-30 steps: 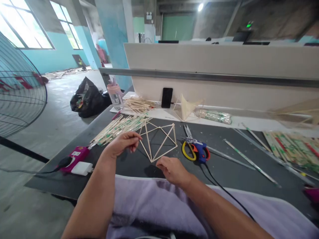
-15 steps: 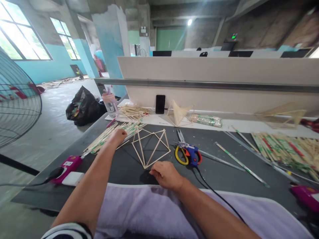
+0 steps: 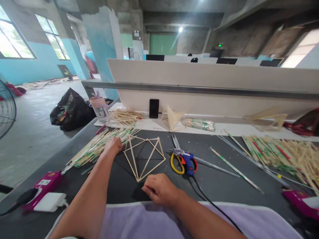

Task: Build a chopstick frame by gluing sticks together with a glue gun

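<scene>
My left hand [image 3: 114, 146] is closed at the right edge of a spread of thin wooden sticks in green-marked wrapping [image 3: 97, 147]. Its fingertips face away, so whatever they grip is hidden. To its right, a frame of joined sticks [image 3: 144, 159] stands on the dark tabletop, with crossing struts and a point towards me. Just in front of that point rests my right hand [image 3: 160, 189], fingers curled together, with nothing showing in them and apart from the frame. Right of the frame lies a blue glue gun [image 3: 188, 162] beside yellow-handled scissors [image 3: 177, 164].
Behind stand a phone [image 3: 154, 108], a small fabric-covered stick model [image 3: 173, 119] and a cup of tools [image 3: 99, 109]. More sticks [image 3: 271, 152] lie at right. A magenta power strip [image 3: 45, 187] sits left; a black cord [image 3: 211, 202] crosses the lilac cloth [image 3: 134, 219].
The whole view has shifted, so the table's things appear further left and lower. Both hands keep about the same places beside the stick frame.
</scene>
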`<state>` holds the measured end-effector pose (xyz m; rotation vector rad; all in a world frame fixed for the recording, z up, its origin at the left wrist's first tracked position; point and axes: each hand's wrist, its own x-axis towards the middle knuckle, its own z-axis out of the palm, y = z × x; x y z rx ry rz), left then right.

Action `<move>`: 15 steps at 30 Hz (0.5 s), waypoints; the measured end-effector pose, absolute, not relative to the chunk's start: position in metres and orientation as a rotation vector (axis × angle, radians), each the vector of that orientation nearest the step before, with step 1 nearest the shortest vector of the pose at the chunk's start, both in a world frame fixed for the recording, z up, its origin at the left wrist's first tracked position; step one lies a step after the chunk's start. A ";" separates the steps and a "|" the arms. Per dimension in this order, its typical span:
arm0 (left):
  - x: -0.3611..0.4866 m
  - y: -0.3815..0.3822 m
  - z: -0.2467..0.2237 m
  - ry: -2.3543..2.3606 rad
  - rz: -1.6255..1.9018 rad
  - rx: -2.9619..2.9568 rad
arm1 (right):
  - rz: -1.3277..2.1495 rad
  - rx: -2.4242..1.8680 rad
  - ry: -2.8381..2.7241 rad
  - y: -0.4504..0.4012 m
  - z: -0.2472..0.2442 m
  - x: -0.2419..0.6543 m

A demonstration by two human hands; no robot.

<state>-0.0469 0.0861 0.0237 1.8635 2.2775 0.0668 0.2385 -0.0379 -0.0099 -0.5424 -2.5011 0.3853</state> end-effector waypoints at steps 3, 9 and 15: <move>-0.051 0.088 0.021 2.245 0.103 1.933 | 0.431 -0.521 -2.474 -0.037 -0.012 0.237; -0.056 0.101 0.012 2.296 0.179 1.948 | 0.443 -0.464 -2.488 -0.033 -0.019 0.235; -0.057 0.095 0.011 2.367 0.214 1.972 | 0.497 -0.485 -2.501 -0.034 -0.022 0.238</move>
